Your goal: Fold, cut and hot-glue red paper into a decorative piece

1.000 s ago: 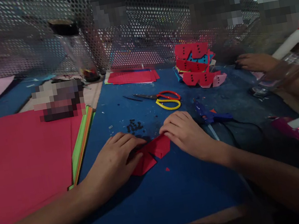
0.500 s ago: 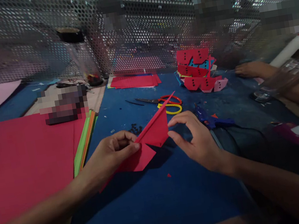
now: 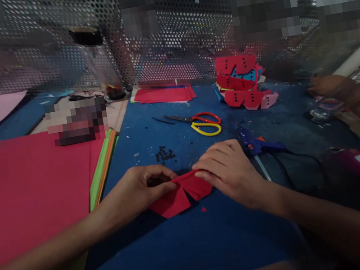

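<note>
A folded piece of red paper (image 3: pixel 179 195) lies on the blue table mat (image 3: pixel 184 245) just in front of me. My left hand (image 3: pixel 141 190) pinches its left end between thumb and fingers. My right hand (image 3: pixel 229 168) presses down on its right end with the fingers closed over the fold. Both hands rest low on the mat, nearly touching each other over the paper.
Red-and-yellow scissors (image 3: pixel 203 122) and black beads (image 3: pixel 165 154) lie behind the hands; a blue glue gun (image 3: pixel 255 144) lies right. A sheet stack (image 3: pixel 30 187) sits left, red cut-outs (image 3: pixel 240 83) and flat red sheets (image 3: pixel 162 94) by the perforated screen. Another person's arm (image 3: pixel 349 95) reaches in at right.
Half a second ago both hands held the red paper lifted and tilted above the mat; now it is back down flat, with both hands pressing on it.
</note>
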### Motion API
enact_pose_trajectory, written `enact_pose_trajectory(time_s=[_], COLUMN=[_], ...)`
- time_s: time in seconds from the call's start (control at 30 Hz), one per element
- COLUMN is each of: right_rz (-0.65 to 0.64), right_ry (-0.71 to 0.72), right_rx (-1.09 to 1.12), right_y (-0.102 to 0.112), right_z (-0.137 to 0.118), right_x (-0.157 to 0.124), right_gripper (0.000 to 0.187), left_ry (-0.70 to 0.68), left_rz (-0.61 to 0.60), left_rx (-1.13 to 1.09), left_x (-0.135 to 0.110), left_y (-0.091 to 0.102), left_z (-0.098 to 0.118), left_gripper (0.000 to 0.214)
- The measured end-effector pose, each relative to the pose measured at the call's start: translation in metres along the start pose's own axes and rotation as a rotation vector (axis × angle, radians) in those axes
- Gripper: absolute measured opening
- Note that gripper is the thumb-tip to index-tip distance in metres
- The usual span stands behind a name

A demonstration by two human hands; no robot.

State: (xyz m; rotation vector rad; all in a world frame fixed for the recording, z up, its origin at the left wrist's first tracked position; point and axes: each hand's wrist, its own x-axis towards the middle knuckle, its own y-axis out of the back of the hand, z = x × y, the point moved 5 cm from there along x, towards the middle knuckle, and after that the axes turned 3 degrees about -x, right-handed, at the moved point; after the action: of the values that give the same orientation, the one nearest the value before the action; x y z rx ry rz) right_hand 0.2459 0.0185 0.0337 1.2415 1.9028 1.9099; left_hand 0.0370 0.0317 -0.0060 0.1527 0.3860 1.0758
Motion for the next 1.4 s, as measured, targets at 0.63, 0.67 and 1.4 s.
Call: enact_pose_trajectory(time_s=[0.63, 0.67, 1.4], right_rz=[0.042, 0.042, -0.082], right_ry=[-0.637, -0.649, -0.571], right_rx=[0.717, 0.734, 0.907], right_y=[-0.011, -0.011, -0.016], right_z=[0.046, 0.046, 0.028], right_x=[-0.004, -0.004, -0.004], right_gripper=[0.014, 0.014, 0.021], left_ry=[-0.826, -0.805, -0.253], left_rz=[0.550, 0.569, 0.182], left_rx=[0.750, 0.713, -0.057], left_x=[-0.029, -0.029, -0.007], left_y=[0.007, 0.009, 0.001], left_z=[0.036, 0.035, 0.011], left_gripper=[0.032, 0.033, 0.012])
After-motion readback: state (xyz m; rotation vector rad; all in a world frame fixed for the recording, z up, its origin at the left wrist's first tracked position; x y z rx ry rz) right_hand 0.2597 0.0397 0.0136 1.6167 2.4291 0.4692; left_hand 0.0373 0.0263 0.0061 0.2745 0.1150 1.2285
